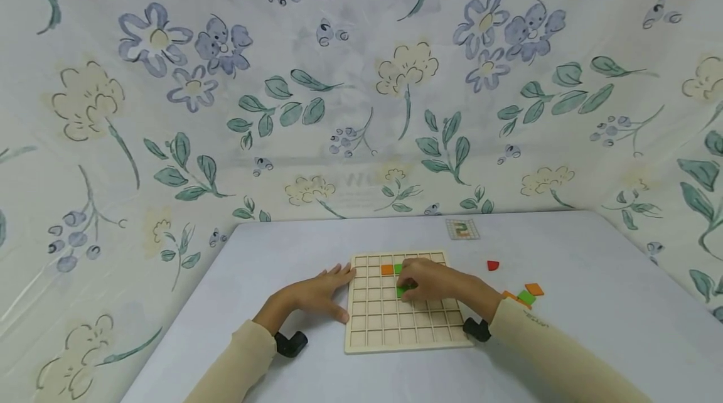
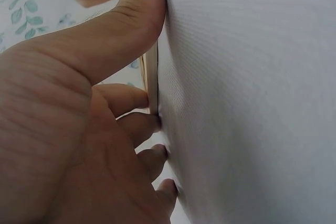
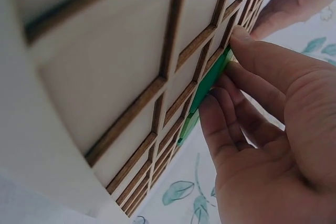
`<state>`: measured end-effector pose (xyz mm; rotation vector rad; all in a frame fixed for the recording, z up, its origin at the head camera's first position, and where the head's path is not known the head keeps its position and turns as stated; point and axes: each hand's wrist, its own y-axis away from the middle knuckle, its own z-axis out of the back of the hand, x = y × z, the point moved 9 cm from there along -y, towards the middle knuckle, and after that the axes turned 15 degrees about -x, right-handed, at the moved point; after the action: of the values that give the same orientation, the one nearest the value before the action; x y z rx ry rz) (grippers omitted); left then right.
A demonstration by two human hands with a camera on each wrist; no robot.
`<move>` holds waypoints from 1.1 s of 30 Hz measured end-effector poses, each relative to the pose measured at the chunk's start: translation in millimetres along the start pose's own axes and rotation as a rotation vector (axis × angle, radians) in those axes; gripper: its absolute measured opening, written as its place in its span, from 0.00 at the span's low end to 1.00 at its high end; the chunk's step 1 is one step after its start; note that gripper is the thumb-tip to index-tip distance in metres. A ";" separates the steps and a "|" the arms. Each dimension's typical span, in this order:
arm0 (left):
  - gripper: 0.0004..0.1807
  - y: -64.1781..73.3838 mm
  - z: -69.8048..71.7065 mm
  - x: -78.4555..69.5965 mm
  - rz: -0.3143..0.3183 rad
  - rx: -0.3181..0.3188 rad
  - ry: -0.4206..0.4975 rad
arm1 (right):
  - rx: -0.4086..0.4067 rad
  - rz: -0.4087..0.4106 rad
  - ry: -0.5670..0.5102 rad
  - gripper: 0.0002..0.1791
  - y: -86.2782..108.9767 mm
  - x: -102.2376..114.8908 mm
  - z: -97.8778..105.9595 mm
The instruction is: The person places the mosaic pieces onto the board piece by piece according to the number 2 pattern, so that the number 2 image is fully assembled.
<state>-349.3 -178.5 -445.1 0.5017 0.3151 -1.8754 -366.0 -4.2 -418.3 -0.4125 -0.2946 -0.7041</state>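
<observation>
A pale wooden grid board [image 1: 374, 322] lies on the white table, its square cells divided by raised strips. My left hand [image 1: 310, 295] rests beside the board's left edge, fingers spread, with fingertips at the edge in the left wrist view. My right hand [image 1: 432, 280] is over the upper middle of the grid. Its thumb and fingers pinch a green tile [image 3: 208, 83] down at a cell. In the row above sit an orange tile [image 1: 386, 269] and another green tile [image 1: 398, 268], the latter partly covered by the right hand.
A small card with a coloured grid pattern [image 1: 462, 229] lies behind the board. To the right are a red rounded piece [image 1: 493, 265], an orange tile [image 1: 533, 289] and a loose green tile [image 1: 527, 297] by more orange. A floral curtain [image 1: 350, 108] hangs behind the table.
</observation>
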 end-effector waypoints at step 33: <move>0.60 2.7 0.0 1.1 -0.001 0.004 0.025 | -0.112 -0.041 -0.003 0.09 4.4 3.5 34.9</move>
<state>-347.1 -180.4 -445.6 0.5277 0.3286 -1.8723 -364.7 12.9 -387.4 -0.5150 -0.2678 -0.7621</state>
